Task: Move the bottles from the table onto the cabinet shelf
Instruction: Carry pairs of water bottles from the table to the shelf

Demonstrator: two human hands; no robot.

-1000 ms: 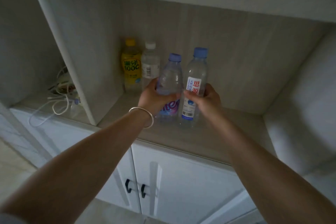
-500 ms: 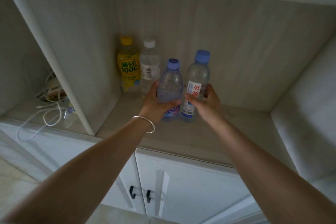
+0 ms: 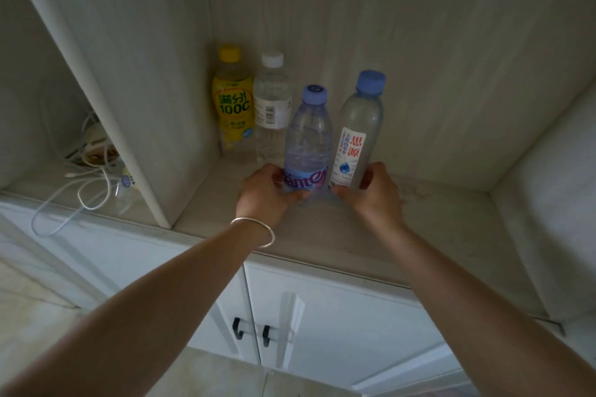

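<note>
Two clear bottles with blue caps stand upright side by side on the cabinet shelf [image 3: 419, 229]. My left hand [image 3: 266, 193] is wrapped around the base of the purple-labelled bottle [image 3: 308, 138]. My right hand [image 3: 375, 193] holds the base of the taller bottle with a white label and red characters [image 3: 356, 135]. Behind them in the back left corner stand a yellow drink bottle [image 3: 232, 100] and a clear white-capped bottle [image 3: 272, 106], both untouched.
A vertical divider panel [image 3: 96, 74] bounds the shelf on the left; beyond it lie white cables and a small device [image 3: 87, 171]. The right wall [image 3: 548, 187] closes the shelf. White cabinet doors with black handles [image 3: 251, 332] are below.
Both bottles have come down and further back onto the shelf surface. My hands have slid down from their middles to their bases.
</note>
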